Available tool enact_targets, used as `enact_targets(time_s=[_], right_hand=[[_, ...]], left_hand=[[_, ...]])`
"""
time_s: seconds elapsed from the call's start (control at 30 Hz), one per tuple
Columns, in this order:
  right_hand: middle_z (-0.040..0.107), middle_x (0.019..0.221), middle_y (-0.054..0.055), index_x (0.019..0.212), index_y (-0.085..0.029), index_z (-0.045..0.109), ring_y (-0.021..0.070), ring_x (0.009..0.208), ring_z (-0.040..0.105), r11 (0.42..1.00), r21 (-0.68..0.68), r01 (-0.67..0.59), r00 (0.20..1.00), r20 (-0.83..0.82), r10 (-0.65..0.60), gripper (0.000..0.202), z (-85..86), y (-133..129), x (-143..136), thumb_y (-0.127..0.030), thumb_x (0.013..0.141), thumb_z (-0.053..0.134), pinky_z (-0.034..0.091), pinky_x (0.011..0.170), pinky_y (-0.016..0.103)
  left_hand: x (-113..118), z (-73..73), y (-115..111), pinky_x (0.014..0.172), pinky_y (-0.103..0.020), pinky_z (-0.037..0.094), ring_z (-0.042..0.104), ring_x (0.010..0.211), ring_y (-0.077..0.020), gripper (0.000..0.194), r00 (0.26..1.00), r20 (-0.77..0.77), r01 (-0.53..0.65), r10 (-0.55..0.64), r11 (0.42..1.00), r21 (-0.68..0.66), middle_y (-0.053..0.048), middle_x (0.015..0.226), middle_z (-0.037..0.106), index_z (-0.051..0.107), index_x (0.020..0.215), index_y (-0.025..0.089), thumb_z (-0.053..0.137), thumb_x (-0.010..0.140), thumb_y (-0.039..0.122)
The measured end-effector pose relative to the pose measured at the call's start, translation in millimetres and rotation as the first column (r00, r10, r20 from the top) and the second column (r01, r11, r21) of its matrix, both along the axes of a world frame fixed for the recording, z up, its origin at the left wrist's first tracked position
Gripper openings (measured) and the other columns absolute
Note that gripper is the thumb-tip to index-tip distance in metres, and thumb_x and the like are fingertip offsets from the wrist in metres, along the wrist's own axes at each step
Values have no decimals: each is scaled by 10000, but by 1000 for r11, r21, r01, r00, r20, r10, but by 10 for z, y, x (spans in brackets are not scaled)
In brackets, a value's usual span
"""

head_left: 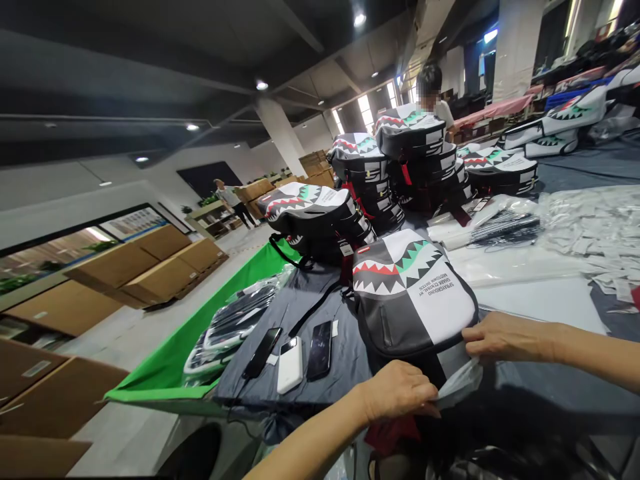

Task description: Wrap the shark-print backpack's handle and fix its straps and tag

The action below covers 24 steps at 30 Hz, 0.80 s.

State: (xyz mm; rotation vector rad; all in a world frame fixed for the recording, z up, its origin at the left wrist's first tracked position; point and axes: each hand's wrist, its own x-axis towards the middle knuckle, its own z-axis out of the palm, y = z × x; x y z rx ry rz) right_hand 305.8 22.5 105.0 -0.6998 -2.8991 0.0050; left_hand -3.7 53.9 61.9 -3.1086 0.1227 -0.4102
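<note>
Both hands at the near edge of the table (pixel 540 300), working one bag (pixel 413 293) and a clear plastic sleeve (pixel 457 385)

Left hand (pixel 397 392): fingers pinched shut on the sleeve's near end, knuckles up, just below the bag's bottom edge

Right hand (pixel 503 337): fingers narrow, tips pressed on the bag's lower right corner and gripping the sleeve's upper edge there. Can't tell exactly how much of the grip is bag vs sleeve

The bag lies flat on the grey cloth, shark-mouth print up, white and grey halves, bottom edge toward the camera, right between the two hands. The sleeve hangs crumpled between the hands, touching the bag's bottom edge

Left of the bag: two dark phones (pixel 263 352) (pixel 320 350) with a white power bank (pixel 291 365) between them, all flat on the cloth, close together. Further left, bagged dark items (pixel 230 330) piled on a green sheet (pixel 170 363)

Behind the bag: stacks of bags (pixel 395 167) with the same print, well apart from the hands. Right side: heap of small white tags (pixel 597 233) under plastic

A person (pixel 431 93) stands behind the far stacks. Cardboard boxes (pixel 150 270) on the floor to the left
</note>
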Motion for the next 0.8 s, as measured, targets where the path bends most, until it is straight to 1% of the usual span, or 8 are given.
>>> enact_targets(time_s=[0.17, 0.23, 0.3, 0.37, 0.5, 0.57, 0.67, 0.8], right_hand=[[601, 733, -41, 882, -238, 516, 117, 557, 535, 957, 129, 261, 931, -294, -215, 167, -221, -151, -76, -104, 941, 436, 282, 493, 280], [630, 771, -30, 959, -231, 524, 112, 545, 558, 861, 154, 485, 795, -488, -360, 116, -347, -272, -154, -139, 949, 454, 329, 473, 258], [647, 832, -3, 1010, -218, 530, 105, 543, 564, 699, 167, 695, 612, -648, -453, 42, -450, -415, -229, -197, 979, 510, 391, 480, 241], [647, 837, 9, 1017, -213, 551, 111, 594, 592, 620, 216, 754, 540, -742, -398, 59, -524, -555, -287, -199, 973, 587, 463, 549, 231], [723, 998, 62, 1175, -176, 625, 169, 954, 684, 820, 383, 425, 793, -595, -133, 234, -616, -695, -387, -105, 995, 492, 546, 881, 292], [729, 1083, 79, 1238, -154, 625, 187, 1065, 662, 854, 419, 310, 864, -498, -70, 293, -640, -666, -440, -117, 1016, 436, 529, 973, 341], [713, 960, 63, 1157, -159, 635, 174, 939, 657, 878, 411, 245, 880, -475, -24, 235, -657, -548, -492, -133, 1008, 456, 545, 875, 323], [606, 789, 24, 1037, -194, 605, 157, 689, 557, 929, 329, 169, 901, -434, -11, 170, -661, -443, -511, -127, 960, 470, 476, 643, 289]], left_hand=[[-41, -68, -194, 565, -249, 320, 478, 589, -110, 547, 932, 75, -316, 354, 897, -308, 23, 635, 565, 652, 782, 163, 384, 1035, 566], [-43, -127, -273, 555, -241, 317, 453, 570, -105, 563, 865, 167, -375, 474, 830, -413, 28, 618, 538, 641, 767, 161, 377, 1032, 581], [-31, -193, -334, 544, -234, 317, 425, 548, -101, 555, 796, 250, -400, 551, 789, -466, 35, 595, 507, 619, 740, 164, 386, 1033, 573], [-13, -244, -374, 546, -230, 326, 417, 539, -101, 531, 749, 288, -427, 596, 767, -479, 38, 581, 487, 608, 722, 170, 405, 1035, 548], [14, -244, -403, 580, -228, 369, 461, 552, -107, 480, 722, 256, -478, 643, 731, -487, 26, 583, 521, 632, 731, 175, 452, 1022, 511], [22, -205, -407, 597, -227, 384, 496, 573, -111, 436, 740, 195, -501, 644, 721, -479, 19, 613, 569, 671, 801, 179, 477, 1015, 505], [42, -159, -420, 604, -230, 385, 522, 588, -113, 453, 777, 106, -515, 621, 723, -461, 12, 632, 603, 695, 830, 183, 428, 1043, 480], [84, -178, -442, 602, -233, 392, 548, 584, -115, 520, 731, 136, -538, 669, 687, -489, -2, 636, 630, 716, 870, 175, 339, 1069, 474]])
